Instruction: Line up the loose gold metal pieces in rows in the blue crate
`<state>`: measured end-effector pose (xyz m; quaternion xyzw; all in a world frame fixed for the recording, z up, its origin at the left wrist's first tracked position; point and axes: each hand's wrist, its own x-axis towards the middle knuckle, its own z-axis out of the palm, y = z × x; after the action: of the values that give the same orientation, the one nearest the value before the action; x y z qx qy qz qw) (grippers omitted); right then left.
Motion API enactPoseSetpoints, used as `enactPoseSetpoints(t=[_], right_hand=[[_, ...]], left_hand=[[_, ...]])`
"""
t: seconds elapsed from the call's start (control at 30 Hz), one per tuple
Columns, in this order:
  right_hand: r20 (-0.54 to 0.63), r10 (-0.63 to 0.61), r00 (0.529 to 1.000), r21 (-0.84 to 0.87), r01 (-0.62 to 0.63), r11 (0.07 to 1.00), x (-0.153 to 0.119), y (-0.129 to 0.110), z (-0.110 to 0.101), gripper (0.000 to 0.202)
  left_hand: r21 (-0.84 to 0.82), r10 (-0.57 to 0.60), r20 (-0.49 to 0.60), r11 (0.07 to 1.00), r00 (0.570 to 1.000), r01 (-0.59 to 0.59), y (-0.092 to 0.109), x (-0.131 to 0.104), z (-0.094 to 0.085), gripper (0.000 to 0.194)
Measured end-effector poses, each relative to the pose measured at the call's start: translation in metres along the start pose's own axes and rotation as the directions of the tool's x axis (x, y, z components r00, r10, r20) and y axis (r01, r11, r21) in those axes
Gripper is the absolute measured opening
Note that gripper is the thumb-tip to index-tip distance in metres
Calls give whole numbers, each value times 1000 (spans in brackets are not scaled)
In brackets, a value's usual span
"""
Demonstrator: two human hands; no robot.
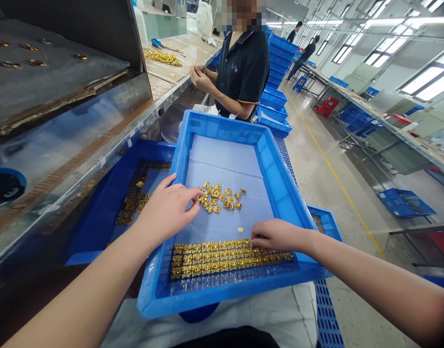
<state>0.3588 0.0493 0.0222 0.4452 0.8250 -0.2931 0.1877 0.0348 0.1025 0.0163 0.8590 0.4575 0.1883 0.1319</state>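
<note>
A blue tray (222, 126) lined with pale sheet lies across my lap. In its middle is a loose heap of small gold pieces (222, 197); along the near side, gold pieces (214, 256) stand in close, even rows. My left hand (173, 205) reaches over the tray's left rim, thumb and fingertips close together at the heap's left edge; any piece between them is too small to tell. My right hand (274, 234) is curled at the back row, fingertips down on the pieces; what they pinch, if anything, is hidden. A small pale disc (240, 229) lies beside it.
Under the tray's left side is a second blue tray (87, 251) with more gold pieces. A workbench (193, 50) runs along the left, holding a gold pile (163, 58). A person (243, 67) sits just beyond the tray. Stacked blue crates (279, 63) stand behind.
</note>
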Motion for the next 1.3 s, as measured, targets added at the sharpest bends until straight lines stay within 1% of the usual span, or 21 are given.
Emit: enactPoseSetpoints(t=[0.13, 0.27, 0.33, 0.4, 0.47, 0.53, 0.6, 0.67, 0.77, 0.9, 1.0, 1.07, 1.1, 1.17, 1.3], right_hand=[[-20, -10, 1000, 26, 10, 1000, -2, -1, 3, 31], [-21, -34, 999, 30, 35, 999, -3, 2, 7, 33], [-58, -8, 998, 29, 9, 1000, 0, 6, 6, 34], [-144, 58, 988, 56, -50, 997, 8, 11, 2, 34], [-263, 149, 953, 150, -113, 982, 21, 16, -2, 29], [-368, 241, 898, 269, -145, 952, 37, 19, -6, 20], [-422, 290, 859, 323, -156, 933, 53, 20, -7, 17], [-430, 308, 849, 325, -173, 930, 66, 18, -6, 19], [-416, 325, 849, 344, -183, 921, 78, 15, -1, 14], [-394, 321, 861, 394, -157, 905, 84, 16, 2, 15], [-424, 292, 857, 378, -126, 917, 77, 21, -1, 14], [-459, 230, 858, 300, -94, 949, 65, 26, -3, 12], [-461, 196, 866, 252, -84, 964, 58, 28, -5, 11], [-412, 150, 899, 171, -86, 982, 41, 33, -6, 9], [-203, 149, 968, 61, -139, 988, 9, 37, -4, 15]], left_hand=[[-5, 1, -2, 1000, 1000, -1, 0, 0, 0, 29], [4, 3, -13, 1000, 1000, -3, 0, 0, 0, 30], [20, 9, -11, 1000, 1000, -9, 0, 0, 0, 30], [32, 14, -8, 999, 1000, -14, -1, 0, 1, 30], [31, 12, -7, 999, 1000, -11, -1, 0, 2, 30], [22, 8, -8, 1000, 1000, -8, -2, 0, 2, 30], [21, 10, -6, 1000, 1000, -10, -2, 0, 2, 29], [31, 15, -1, 999, 1000, -14, -1, 0, 1, 28], [43, 16, 8, 999, 1000, -16, -1, -1, 0, 29], [55, 14, 14, 998, 1000, -14, -1, -1, 0, 29], [46, 12, 12, 999, 1000, -13, 0, 0, 0, 29], [35, 11, 15, 999, 1000, -11, 0, 0, -1, 29], [32, 9, 16, 999, 1000, -10, 0, 0, -1, 30], [25, 4, 16, 1000, 1000, -4, 0, 0, -1, 30], [12, 2, 11, 1000, 1000, -2, 0, 0, -1, 30]])
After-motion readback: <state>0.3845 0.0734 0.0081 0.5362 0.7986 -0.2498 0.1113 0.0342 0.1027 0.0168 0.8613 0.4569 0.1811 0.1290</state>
